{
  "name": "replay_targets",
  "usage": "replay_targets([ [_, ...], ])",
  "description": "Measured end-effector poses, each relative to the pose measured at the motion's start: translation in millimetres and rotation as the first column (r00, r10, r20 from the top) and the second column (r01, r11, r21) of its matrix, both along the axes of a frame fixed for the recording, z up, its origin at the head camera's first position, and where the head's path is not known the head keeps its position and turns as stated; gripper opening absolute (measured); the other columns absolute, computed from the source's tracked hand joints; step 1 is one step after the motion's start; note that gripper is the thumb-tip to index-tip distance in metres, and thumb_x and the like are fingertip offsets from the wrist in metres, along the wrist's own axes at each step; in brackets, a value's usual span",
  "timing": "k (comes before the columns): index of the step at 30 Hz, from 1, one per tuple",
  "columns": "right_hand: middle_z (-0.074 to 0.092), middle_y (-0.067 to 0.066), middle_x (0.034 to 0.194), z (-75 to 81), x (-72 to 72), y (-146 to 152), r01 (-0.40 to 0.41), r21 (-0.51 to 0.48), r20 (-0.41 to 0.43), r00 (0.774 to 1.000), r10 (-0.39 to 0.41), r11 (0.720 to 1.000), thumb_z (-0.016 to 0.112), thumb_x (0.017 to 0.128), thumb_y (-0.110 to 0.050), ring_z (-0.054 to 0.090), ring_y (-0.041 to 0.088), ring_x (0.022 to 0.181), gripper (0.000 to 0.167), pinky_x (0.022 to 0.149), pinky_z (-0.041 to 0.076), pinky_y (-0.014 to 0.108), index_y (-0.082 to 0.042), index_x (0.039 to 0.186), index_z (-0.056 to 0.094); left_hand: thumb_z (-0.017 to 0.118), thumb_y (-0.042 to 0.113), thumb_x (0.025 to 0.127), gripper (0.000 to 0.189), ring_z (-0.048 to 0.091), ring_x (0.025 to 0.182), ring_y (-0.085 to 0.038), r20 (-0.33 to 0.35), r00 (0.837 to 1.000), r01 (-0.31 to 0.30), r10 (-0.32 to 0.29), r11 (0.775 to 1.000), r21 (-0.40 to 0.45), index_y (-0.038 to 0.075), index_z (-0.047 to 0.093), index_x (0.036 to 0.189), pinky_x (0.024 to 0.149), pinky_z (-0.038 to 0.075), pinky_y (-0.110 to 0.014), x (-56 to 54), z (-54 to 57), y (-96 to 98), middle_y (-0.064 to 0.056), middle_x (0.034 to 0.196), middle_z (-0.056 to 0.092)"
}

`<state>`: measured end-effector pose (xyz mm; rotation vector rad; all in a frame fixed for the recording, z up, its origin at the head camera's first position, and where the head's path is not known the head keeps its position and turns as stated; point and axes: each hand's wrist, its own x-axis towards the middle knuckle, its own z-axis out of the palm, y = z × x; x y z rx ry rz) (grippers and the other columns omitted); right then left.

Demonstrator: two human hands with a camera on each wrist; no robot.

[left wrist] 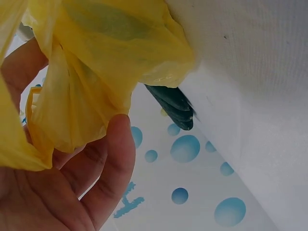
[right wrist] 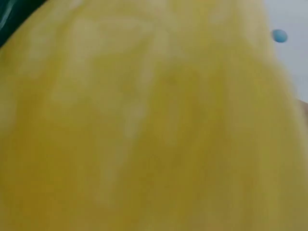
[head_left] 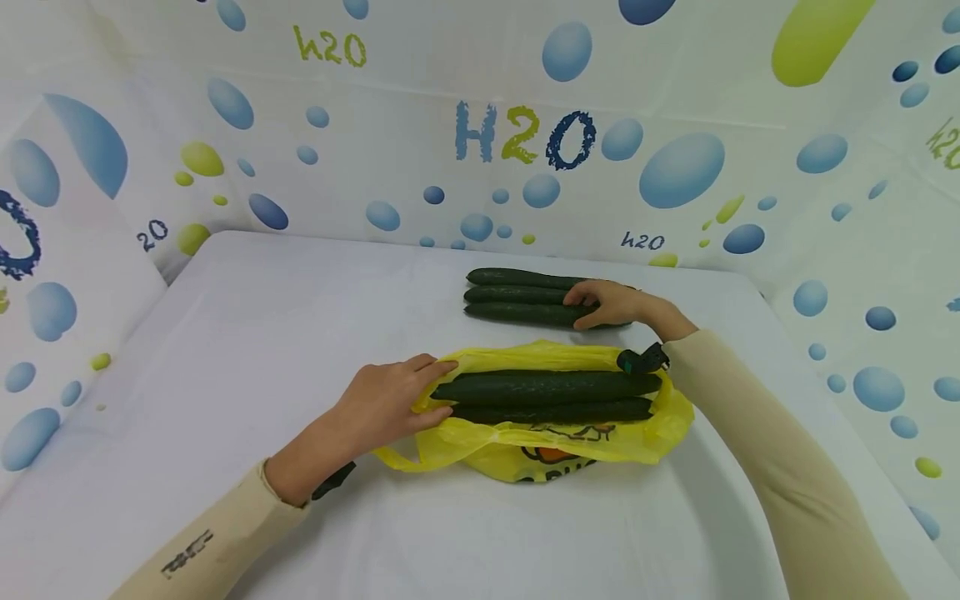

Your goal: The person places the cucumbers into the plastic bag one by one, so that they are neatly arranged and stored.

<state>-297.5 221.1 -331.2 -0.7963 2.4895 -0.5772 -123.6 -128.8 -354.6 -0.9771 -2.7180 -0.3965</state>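
Note:
A yellow plastic bag (head_left: 480, 454) lies on its side at mid-table, its mouth spread wide, with two dark green cucumbers (head_left: 551, 387) inside. My left hand (head_left: 382, 406) holds the bag's left edge; in the left wrist view its fingers (left wrist: 120, 154) curl around the thin plastic. Behind the bag, three more cucumbers (head_left: 517, 313) lie side by side. My right hand (head_left: 611, 303) reaches over their right part and grips the nearest one between thumb and fingers. Yellow plastic fills most of the right wrist view and hides that grip there.
A white cloth covers the table (head_left: 247, 333). Just past its back edge hangs a white curtain (head_left: 420, 108) printed with blue and green drops. The right wrist's dark camera (head_left: 643, 358) overlaps the bag's back right rim in the head view.

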Motion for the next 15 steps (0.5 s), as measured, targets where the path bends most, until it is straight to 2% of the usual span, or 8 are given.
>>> replay_targets([
  [4,0.054,0.024,0.122,-1.3,0.1,-2.1,-0.021,-0.012,-0.012,1.0,0.021,1.0,0.066,0.092,-0.008,0.049,0.038,0.111,0.037,0.098,0.039,0.052,0.006,0.124,0.054,0.076,0.036,0.084,0.055,0.065,0.065,-0.017,0.057,0.998,-0.004,0.003,1.0,0.027,0.005,0.063,0.127,0.046,0.045,-0.021,0.8,0.5,-0.5,-0.011,0.115,0.066],
  [8,0.054,0.021,0.112,-2.1,0.2,-2.7,-0.023,-0.024,-0.027,0.999,0.022,0.999,0.066,0.091,-0.003,0.05,0.035,0.103,0.03,0.094,0.04,0.051,0.004,0.117,0.055,0.076,0.035,0.085,0.058,0.068,0.074,-0.02,0.137,0.991,-0.009,0.002,0.999,0.048,0.003,0.06,0.13,0.058,0.054,-0.029,1.0,1.9,-0.7,-0.014,0.119,0.063],
  [12,0.056,0.021,0.115,-1.9,1.0,-2.2,-0.025,-0.017,-0.046,0.999,0.024,1.0,0.065,0.09,0.0,0.053,0.037,0.107,0.027,0.096,0.042,0.051,0.003,0.115,0.056,0.075,0.033,0.086,0.061,0.068,0.088,-0.026,0.203,0.979,-0.011,-0.001,0.998,0.062,0.0,0.056,0.133,0.073,0.057,-0.037,0.5,2.8,-1.3,-0.017,0.122,0.06],
  [15,0.055,0.023,0.122,-1.4,1.2,-2.5,-0.036,-0.009,-0.041,0.999,0.035,0.999,0.065,0.091,0.0,0.052,0.041,0.115,0.027,0.099,0.042,0.052,0.002,0.115,0.054,0.076,0.033,0.085,0.064,0.067,0.093,-0.028,0.225,0.974,-0.007,-0.009,0.998,0.068,-0.001,0.054,0.135,0.078,0.056,-0.038,0.0,3.5,-2.0,-0.018,0.124,0.058],
])
